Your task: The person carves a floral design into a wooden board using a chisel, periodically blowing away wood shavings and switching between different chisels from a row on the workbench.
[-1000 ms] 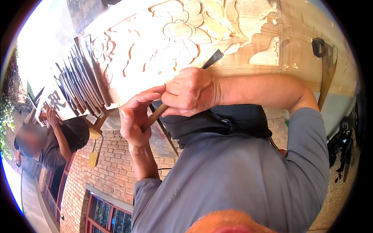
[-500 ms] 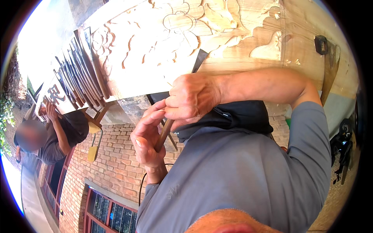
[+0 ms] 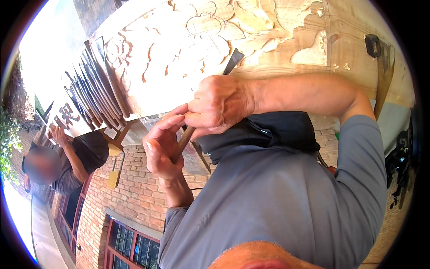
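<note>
My right hand [image 3: 220,101] is wrapped round a flat-bladed wood chisel [image 3: 233,61]. The chisel's dark metal blade sticks out past the knuckles, over the near part of a carved wooden panel [image 3: 286,71]. Its wooden handle runs down to the left into my left hand [image 3: 163,142], which is loosely cupped round the handle's end. The left fingers are fairly straight, their tips touching my right hand, and the thumb stands apart. Flower shapes and pencil lines cover the panel, part of it washed out by glare. The blade's edge seems to be at the panel, but I cannot tell how deep.
A row of chisels [image 3: 96,87] lies at the panel's left end. A mallet-like tool with a dark head [image 3: 372,45] lies at the right. Wood chips [image 3: 345,67] are scattered nearby. Another person [image 3: 74,163] sits at the far left. Below is brick paving [image 3: 130,179].
Both hands have shifted slightly up and left in the picture, and the blade now points a little more to the right. The view has also turned slightly. My grip looks the same.
</note>
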`<move>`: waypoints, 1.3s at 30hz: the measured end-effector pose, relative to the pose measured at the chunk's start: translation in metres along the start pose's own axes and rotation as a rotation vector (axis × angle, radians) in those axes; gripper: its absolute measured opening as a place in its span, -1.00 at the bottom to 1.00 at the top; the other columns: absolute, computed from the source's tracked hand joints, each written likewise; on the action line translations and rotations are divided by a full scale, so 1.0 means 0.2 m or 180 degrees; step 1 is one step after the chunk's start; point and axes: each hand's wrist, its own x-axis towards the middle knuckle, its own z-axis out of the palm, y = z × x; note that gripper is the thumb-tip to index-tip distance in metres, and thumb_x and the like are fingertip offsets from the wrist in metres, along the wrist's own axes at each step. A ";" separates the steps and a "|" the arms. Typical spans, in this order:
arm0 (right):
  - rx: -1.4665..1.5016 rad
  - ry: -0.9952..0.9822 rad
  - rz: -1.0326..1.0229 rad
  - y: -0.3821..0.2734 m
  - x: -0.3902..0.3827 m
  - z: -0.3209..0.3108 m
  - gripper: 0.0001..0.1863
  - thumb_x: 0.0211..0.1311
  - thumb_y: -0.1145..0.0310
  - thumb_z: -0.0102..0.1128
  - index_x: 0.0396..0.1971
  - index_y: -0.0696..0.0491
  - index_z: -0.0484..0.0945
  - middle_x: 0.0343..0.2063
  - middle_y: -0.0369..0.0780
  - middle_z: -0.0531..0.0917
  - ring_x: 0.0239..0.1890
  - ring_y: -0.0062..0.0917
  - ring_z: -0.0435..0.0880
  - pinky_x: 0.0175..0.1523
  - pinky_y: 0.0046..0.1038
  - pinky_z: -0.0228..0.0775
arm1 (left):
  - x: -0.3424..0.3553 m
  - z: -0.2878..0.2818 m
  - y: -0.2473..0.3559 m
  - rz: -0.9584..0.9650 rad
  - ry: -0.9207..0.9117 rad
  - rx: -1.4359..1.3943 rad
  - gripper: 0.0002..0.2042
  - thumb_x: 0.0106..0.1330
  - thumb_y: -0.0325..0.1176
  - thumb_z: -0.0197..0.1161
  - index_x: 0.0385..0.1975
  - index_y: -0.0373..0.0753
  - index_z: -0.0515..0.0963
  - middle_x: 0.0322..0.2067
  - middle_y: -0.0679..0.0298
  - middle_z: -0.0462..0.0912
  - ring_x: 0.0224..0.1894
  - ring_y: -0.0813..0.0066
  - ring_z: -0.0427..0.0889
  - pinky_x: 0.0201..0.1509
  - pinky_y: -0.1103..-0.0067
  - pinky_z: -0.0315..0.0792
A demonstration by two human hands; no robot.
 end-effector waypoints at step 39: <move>-0.0307 -0.0311 0.0089 0.01 0.01 -0.01 -0.31 0.25 0.05 0.51 0.37 -0.15 0.56 -0.25 -0.27 0.70 -0.18 -0.28 0.71 -0.08 -0.23 0.60 | -0.01 0.09 -0.01 -0.0081 0.0599 0.0017 -0.27 0.54 0.19 0.15 0.11 -0.58 0.61 0.18 -0.27 0.66 0.20 -0.03 0.71 0.42 0.13 0.48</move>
